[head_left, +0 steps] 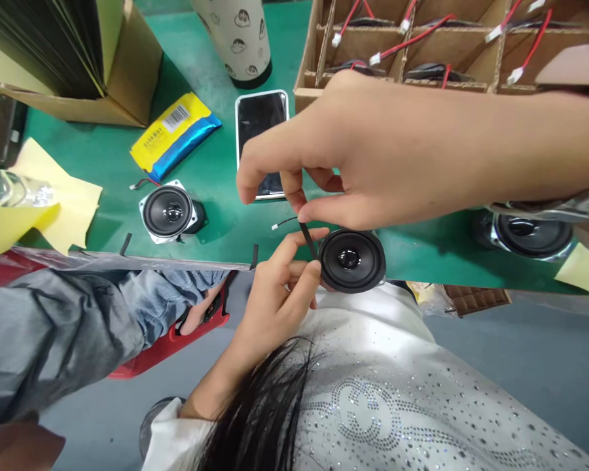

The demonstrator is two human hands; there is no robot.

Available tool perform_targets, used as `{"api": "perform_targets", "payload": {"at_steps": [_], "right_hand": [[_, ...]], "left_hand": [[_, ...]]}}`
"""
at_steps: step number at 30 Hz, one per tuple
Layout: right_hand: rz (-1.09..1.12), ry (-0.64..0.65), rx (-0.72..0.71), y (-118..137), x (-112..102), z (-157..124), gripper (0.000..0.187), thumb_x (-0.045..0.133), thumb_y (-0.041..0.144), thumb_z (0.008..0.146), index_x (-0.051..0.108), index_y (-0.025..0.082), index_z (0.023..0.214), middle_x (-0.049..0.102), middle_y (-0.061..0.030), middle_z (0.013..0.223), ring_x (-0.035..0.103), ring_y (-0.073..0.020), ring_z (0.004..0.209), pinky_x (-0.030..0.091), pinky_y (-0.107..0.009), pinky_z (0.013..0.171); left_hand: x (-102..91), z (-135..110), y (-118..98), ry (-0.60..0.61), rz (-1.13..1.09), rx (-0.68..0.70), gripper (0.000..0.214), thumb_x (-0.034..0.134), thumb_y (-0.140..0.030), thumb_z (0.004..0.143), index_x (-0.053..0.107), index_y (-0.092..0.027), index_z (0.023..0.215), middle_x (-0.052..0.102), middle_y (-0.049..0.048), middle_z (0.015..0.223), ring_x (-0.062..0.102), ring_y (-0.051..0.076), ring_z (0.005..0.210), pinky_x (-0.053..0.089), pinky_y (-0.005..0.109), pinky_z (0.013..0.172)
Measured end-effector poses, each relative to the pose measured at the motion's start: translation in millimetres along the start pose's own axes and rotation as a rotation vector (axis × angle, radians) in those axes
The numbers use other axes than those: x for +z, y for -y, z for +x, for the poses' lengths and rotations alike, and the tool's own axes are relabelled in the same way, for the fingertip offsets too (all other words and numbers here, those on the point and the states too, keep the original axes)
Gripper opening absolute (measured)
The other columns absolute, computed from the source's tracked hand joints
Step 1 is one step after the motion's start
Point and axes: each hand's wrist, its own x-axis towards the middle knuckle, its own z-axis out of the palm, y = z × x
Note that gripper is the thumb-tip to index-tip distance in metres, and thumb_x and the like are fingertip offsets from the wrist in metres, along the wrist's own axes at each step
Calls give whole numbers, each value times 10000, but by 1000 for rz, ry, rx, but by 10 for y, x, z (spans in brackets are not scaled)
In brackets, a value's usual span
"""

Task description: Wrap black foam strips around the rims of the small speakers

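Loudspeaker (352, 260) sits at the near edge of the green work mat (211, 157), cone facing upward, gripped at its rim by the narrowly closed left hand (279, 294). Right hand (353, 157) pinches a black strip (307, 239) between thumb and forefinger, the strip's lower end touching the rim (strip material cannot be determined). Two short black pieces (254, 256) lie along the mat edge. Second loudspeaker (167, 211) rests further left.
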Motion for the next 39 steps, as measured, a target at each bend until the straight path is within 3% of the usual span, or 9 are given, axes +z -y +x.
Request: {"api": "perform_targets", "payload": {"at_steps": [4,9,12,16,18,23,28,34,39], "right_hand": [[19,6,19,14,17,-5,369,586,184,792,586,210,1160,567,118,804,369,25,622,308,-169,730],[136,68,84,79,45,27,355,622,92,728,635,192,1068,549,138,696,366,50,545,248,-122,585],[161,119,77,130,48,81,352,595,64,725,643,193,1048,536,140,680,374,56,528,230,-106,536],[75,152,27,172,31,164,370,593,77,726,642,229,1060,525,128,720,393,42,571,232,-110,545],[16,170,-1,180,24,198,361,605,108,734,633,231,1072,513,109,735,434,26,617,244,-119,551],[-38,160,-48,183,32,263,296,593,150,729,650,147,1020,555,81,817,497,-8,775,243,-127,571],[5,223,52,157,28,285,310,635,132,703,670,179,1007,578,102,782,445,9,649,269,-133,577],[73,230,114,134,54,237,205,698,159,687,665,159,889,529,120,639,355,42,502,225,-116,498],[115,244,150,150,121,233,158,712,134,667,641,161,805,477,134,560,307,47,440,202,-118,424]], "left_hand": [[34,-3,26,-99,-106,14,176,587,-257,921,545,-189,1078,659,-29,573,616,109,486,467,182,472],[215,-72,43,-282,-276,-41,154,586,-264,911,459,-199,970,697,-10,581,672,150,510,502,196,466],[187,-85,21,-287,-253,-41,194,621,-265,885,441,-203,925,687,-13,583,654,130,506,491,179,473],[-94,22,-7,-126,-104,-52,417,773,-202,728,474,-223,1018,605,-65,635,439,43,367,313,143,349],[-259,127,-23,-13,-3,-28,412,784,-187,704,510,-226,1009,528,-78,619,378,33,374,285,148,344],[-490,430,-118,318,214,100,199,777,-209,675,581,-182,684,558,-17,604,513,98,465,423,187,411],[-499,552,-193,524,162,39,121,711,-240,735,658,-187,641,617,7,502,544,131,383,420,184,330],[-478,467,-144,580,66,-49,128,711,-234,787,697,-138,703,684,92,588,578,145,390,435,199,352],[-402,324,-84,496,-27,-2,121,567,-220,893,641,-152,826,718,91,699,611,144,430,439,209,369]]}}
